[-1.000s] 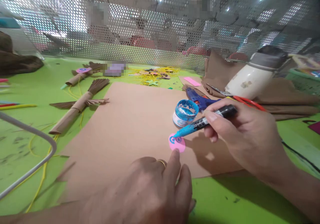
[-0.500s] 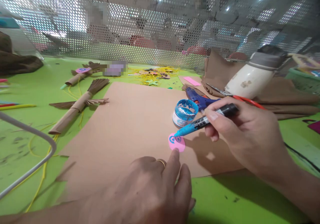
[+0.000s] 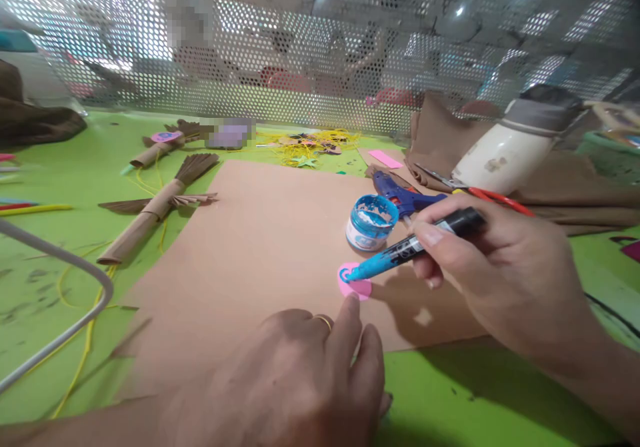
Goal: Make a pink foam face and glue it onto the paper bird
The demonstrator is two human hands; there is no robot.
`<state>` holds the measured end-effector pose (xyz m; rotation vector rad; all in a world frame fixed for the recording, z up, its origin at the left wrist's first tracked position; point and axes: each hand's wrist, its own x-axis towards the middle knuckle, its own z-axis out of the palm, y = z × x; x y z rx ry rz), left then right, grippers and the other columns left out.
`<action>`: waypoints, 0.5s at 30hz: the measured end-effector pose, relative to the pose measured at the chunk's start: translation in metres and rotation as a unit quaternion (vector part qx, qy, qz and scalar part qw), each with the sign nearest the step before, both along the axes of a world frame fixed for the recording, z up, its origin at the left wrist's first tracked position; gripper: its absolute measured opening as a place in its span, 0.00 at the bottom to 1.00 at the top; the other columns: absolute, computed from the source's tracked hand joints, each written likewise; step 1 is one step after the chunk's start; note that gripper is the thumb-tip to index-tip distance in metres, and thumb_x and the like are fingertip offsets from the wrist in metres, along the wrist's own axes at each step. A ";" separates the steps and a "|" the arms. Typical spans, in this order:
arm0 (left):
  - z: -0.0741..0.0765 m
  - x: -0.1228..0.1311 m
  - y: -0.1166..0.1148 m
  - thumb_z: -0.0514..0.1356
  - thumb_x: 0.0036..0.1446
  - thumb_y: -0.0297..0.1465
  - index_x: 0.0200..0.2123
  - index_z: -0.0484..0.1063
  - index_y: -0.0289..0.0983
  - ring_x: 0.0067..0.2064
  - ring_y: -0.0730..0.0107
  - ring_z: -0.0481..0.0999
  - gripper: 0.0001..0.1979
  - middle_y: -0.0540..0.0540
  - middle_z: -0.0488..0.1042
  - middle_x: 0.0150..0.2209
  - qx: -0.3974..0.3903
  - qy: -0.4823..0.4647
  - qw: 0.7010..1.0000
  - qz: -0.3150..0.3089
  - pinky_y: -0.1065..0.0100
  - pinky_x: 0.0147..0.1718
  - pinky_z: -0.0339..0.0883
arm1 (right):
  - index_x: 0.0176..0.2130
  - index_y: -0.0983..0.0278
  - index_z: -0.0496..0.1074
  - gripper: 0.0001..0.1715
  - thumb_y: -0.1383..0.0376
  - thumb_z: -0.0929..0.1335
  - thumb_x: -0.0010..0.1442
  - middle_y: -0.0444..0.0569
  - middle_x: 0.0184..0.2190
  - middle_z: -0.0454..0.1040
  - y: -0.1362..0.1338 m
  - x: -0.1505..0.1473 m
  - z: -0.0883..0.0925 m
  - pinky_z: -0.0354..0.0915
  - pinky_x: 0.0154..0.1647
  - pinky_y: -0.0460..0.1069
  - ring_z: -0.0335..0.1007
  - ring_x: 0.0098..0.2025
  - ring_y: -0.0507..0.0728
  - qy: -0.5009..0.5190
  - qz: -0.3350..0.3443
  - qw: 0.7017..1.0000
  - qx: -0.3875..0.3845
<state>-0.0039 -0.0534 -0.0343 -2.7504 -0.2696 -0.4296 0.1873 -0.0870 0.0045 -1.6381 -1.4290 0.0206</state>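
My right hand (image 3: 495,267) pinches a black marker pen (image 3: 407,246) whose lower end is coated in blue paint. Its tip touches a small pink paper circle (image 3: 361,292) that bears blue curved marks, partly hidden by the pen. With its index fingertip, my left hand (image 3: 305,367) presses the circle's near edge down; the hand lies flat, a ring on one finger. Underneath is a large sheet of brown paper (image 3: 260,234). Just beyond the circle stands an uncapped jar of blue paint (image 3: 373,222), its inner wall smeared blue.
A blue glue gun (image 3: 403,195), red-handled scissors (image 3: 500,200) and a white bottle (image 3: 505,150) are at the right. Rolled brown-paper figures (image 3: 150,224) lie left, near a white cable (image 3: 75,260). Yellow strings (image 3: 320,144) lie at the back before a perforated metal screen (image 3: 300,47).
The marker tip has moved slightly down and left on the pink circle, with my right hand shifting a little right. My left hand stays almost still on the paper.
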 end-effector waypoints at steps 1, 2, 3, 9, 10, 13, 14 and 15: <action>0.001 0.001 0.000 0.45 0.62 0.31 0.41 0.67 0.34 0.21 0.69 0.62 0.13 0.40 0.72 0.40 -0.002 0.002 1.000 -0.001 0.64 0.16 0.51 | 0.27 0.59 0.71 0.08 0.61 0.65 0.55 0.38 0.14 0.66 0.000 0.000 0.000 0.60 0.17 0.43 0.63 0.17 0.48 0.000 0.000 1.000 -0.001; 0.003 0.002 0.001 0.44 0.63 0.31 0.41 0.68 0.35 0.20 0.68 0.62 0.14 0.41 0.73 0.40 -0.006 0.004 1.000 -0.003 0.64 0.16 0.52 | 0.27 0.59 0.71 0.07 0.61 0.66 0.55 0.37 0.14 0.67 -0.001 0.000 -0.001 0.61 0.18 0.42 0.63 0.17 0.48 -0.001 0.001 1.000 0.000; 0.004 0.003 0.001 0.43 0.64 0.32 0.40 0.68 0.35 0.20 0.68 0.62 0.15 0.41 0.73 0.39 -0.009 0.006 1.000 -0.005 0.63 0.16 0.52 | 0.27 0.59 0.71 0.07 0.61 0.66 0.55 0.37 0.14 0.67 -0.001 0.000 -0.001 0.61 0.18 0.42 0.63 0.17 0.48 -0.002 0.002 1.000 0.003; 0.008 0.002 0.009 0.43 0.63 0.31 0.37 0.69 0.35 0.19 0.70 0.60 0.15 0.43 0.73 0.35 -0.010 0.004 0.998 -0.054 0.65 0.13 0.48 | 0.27 0.59 0.71 0.06 0.65 0.66 0.55 0.35 0.15 0.69 0.000 -0.002 0.001 0.63 0.19 0.38 0.65 0.17 0.45 0.005 0.029 1.000 -0.001; 0.007 0.001 0.010 0.43 0.63 0.31 0.37 0.69 0.35 0.18 0.70 0.59 0.15 0.43 0.73 0.34 -0.012 0.004 0.998 -0.066 0.65 0.13 0.47 | 0.27 0.59 0.71 0.06 0.65 0.66 0.55 0.35 0.15 0.69 0.000 -0.002 0.001 0.63 0.19 0.38 0.66 0.17 0.45 0.003 0.030 1.000 0.000; 0.005 0.001 0.007 0.42 0.64 0.31 0.38 0.68 0.35 0.19 0.70 0.59 0.16 0.43 0.73 0.36 -0.013 0.001 0.999 -0.029 0.65 0.15 0.48 | 0.27 0.59 0.71 0.05 0.65 0.66 0.54 0.35 0.15 0.69 0.001 0.000 0.001 0.64 0.19 0.38 0.66 0.17 0.45 -0.001 0.030 1.000 0.003; 0.004 0.001 0.006 0.42 0.64 0.31 0.39 0.68 0.35 0.19 0.69 0.60 0.16 0.42 0.73 0.37 -0.010 0.001 1.000 -0.013 0.65 0.15 0.49 | 0.27 0.60 0.71 0.05 0.65 0.66 0.54 0.35 0.16 0.70 0.001 0.000 0.001 0.64 0.19 0.38 0.66 0.17 0.45 -0.001 0.030 1.000 0.004; 0.003 0.002 0.004 0.42 0.64 0.31 0.39 0.68 0.35 0.20 0.69 0.60 0.15 0.42 0.73 0.37 -0.007 0.000 1.000 -0.003 0.65 0.16 0.50 | 0.27 0.60 0.70 0.05 0.65 0.66 0.54 0.35 0.15 0.69 0.001 0.001 0.001 0.64 0.19 0.38 0.66 0.17 0.46 -0.002 0.028 1.000 0.004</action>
